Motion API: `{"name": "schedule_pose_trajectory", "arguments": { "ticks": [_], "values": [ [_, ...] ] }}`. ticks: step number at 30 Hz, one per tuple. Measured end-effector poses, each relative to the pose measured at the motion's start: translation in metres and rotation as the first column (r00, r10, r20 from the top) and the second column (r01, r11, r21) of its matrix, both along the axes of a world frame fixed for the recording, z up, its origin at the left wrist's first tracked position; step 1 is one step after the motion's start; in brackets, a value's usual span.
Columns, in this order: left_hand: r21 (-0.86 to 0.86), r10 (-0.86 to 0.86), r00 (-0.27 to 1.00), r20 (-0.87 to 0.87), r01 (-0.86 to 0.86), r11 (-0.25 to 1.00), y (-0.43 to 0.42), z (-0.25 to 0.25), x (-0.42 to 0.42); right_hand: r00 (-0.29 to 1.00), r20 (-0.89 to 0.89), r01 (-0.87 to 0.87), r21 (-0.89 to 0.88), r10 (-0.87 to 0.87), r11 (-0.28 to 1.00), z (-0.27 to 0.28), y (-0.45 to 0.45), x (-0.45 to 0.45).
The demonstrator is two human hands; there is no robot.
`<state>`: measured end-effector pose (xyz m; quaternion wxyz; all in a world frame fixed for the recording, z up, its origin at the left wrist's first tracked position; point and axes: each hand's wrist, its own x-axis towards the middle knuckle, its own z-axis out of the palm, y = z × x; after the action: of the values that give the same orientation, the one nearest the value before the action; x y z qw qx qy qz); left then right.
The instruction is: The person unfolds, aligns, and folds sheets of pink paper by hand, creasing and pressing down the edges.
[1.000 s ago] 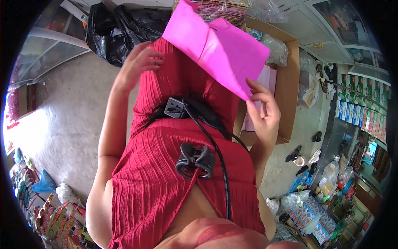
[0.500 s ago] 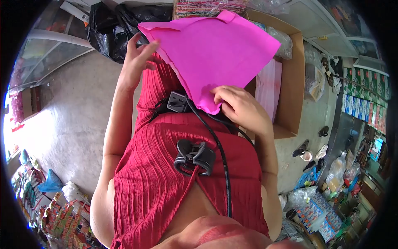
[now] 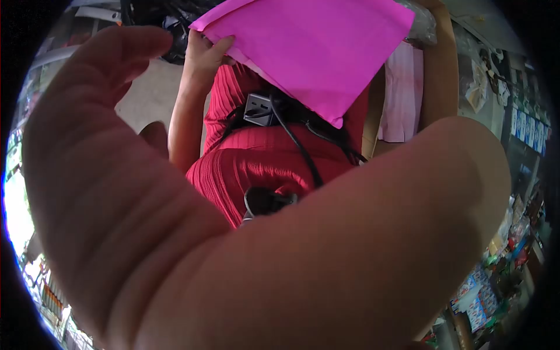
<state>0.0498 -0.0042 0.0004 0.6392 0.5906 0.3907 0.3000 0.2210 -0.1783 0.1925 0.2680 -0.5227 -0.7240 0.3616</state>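
My left hand (image 3: 204,53) grips the left edge of a flat, bright pink bag (image 3: 309,49) that looks like non-woven cloth, thumb in front and the other fingers behind. The bag lies slanted over my lap, one corner pointing down towards me, its top cut off by the view. Very close to the camera, my right forearm crosses the lower view. My right hand (image 3: 87,122) is large and blurred at the left, fingers curved and apart from the thumb, with nothing seen between them. A small dark box (image 3: 259,109) with a black cable (image 3: 294,137) rests at my waist.
To the right stands a cardboard box (image 3: 440,70) holding pale pink folded material (image 3: 402,93) and clear plastic. A black plastic bag (image 3: 166,14) lies at the upper left. Shelves with packaged goods (image 3: 528,125) line the right side.
My right hand has let go of the pink bag's lower corner and come up across my body, close to the camera. My left hand has closed on the bag's edge.
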Motion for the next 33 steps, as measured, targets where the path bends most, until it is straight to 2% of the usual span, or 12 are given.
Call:
{"name": "schedule_pose_trajectory", "arguments": {
  "ticks": [7,10,15,16,17,18,21,22,24,27,29,33],
  "values": [
    [-0.02,-0.025,0.998,0.049,0.026,0.999,-0.003,0.004,0.0,0.91,-0.408,0.07,-0.03,-0.076,0.997,-0.006,0.017,-0.003],
    [-0.011,0.046,0.998,0.044,-0.046,0.999,-0.007,0.0,0.002,0.821,-0.565,0.066,-0.035,-0.074,0.997,-0.012,0.024,-0.003],
    [-0.068,0.005,0.998,0.068,0.0,0.998,-0.006,-0.013,-0.007,0.627,-0.759,0.133,-0.117,-0.175,0.984,-0.024,0.011,0.007],
    [0.063,0.009,0.998,-0.056,-0.005,0.998,0.002,-0.044,-0.019,0.594,-0.785,0.133,-0.118,-0.174,0.984,-0.024,0.013,0.011],
    [0.194,0.026,0.987,-0.16,0.005,0.981,0.003,-0.025,-0.002,0.573,-0.8,0.139,-0.116,-0.176,0.983,-0.021,0.014,0.019],
    [-0.084,0.026,1.0,0.016,-0.025,0.996,-0.01,0.003,0.002,0.551,-0.813,0.144,-0.13,-0.189,0.981,-0.018,0.01,0.028],
    [-0.082,0.065,0.992,0.107,-0.056,0.995,-0.012,0.009,0.006,0.481,-0.847,0.105,-0.2,-0.226,0.974,-0.009,0.009,0.042],
    [-0.065,0.077,0.993,0.084,-0.072,0.995,-0.013,0.009,0.007,0.59,-0.678,0.382,-0.245,-0.439,0.891,-0.029,0.008,0.06],
    [-0.065,0.082,0.994,0.077,-0.077,0.995,-0.014,0.008,0.006,0.675,-0.364,0.714,0.102,-0.642,0.692,-0.1,0.012,0.093],
    [-0.062,0.044,0.997,0.06,-0.04,0.997,-0.015,0.006,0.009,0.67,-0.129,0.742,0.13,-0.731,0.657,-0.133,0.011,0.118],
    [-0.039,-0.003,0.999,0.052,0.005,0.999,-0.014,0.007,0.009,0.68,0.127,0.651,0.349,-0.722,0.674,-0.147,0.016,0.124],
    [-0.062,0.082,0.993,0.085,-0.077,0.995,-0.023,0.013,0.011,0.721,0.121,0.648,0.232,-0.683,0.725,-0.154,0.019,0.123]
  ]
}}
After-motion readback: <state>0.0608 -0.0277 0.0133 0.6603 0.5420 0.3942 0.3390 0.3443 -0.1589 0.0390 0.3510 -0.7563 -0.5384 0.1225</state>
